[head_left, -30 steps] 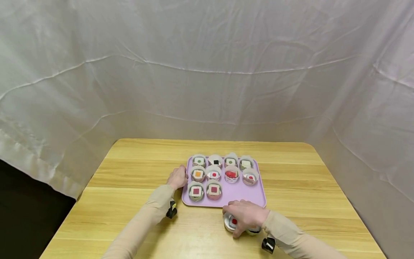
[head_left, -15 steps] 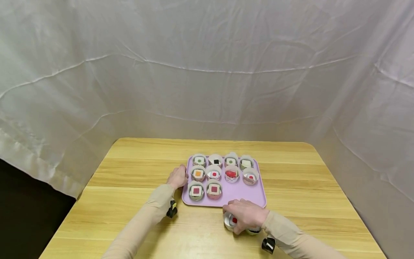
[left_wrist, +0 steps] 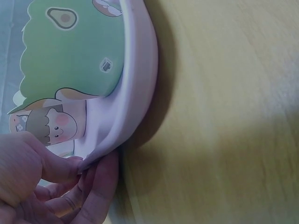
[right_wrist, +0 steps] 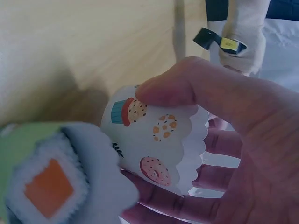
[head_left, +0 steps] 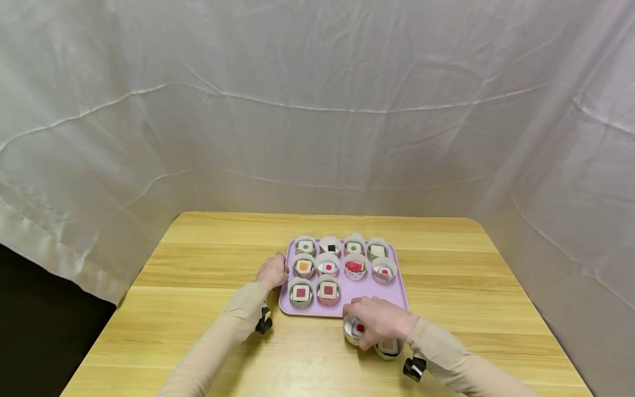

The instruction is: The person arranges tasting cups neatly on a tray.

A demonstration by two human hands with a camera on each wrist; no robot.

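A lilac tray lies on the table, bearing rows of scallop-edged paper cups with sushi pieces in them. At its left edge my left hand holds the rim; in the left wrist view, thumb and fingers pinch the tray's rim. By the tray's front right edge, my right hand grips a white paper baking cup with a red-centred sushi piece in it. Cupcake and doughnut prints show on that cup in the right wrist view. A green cup holding an orange-centred sushi piece stands close beside my right hand.
On the tray, the back and middle rows of cups run from left to right. Two cups with dark red-centred sushi, a green one and a pink one, stand front left. Pale curtains hang behind the wooden table.
My right hand has moved slightly away from the table's front edge, toward the tray, with the white cup. More of the green cup beside it now shows. My left hand has stayed on the rim.
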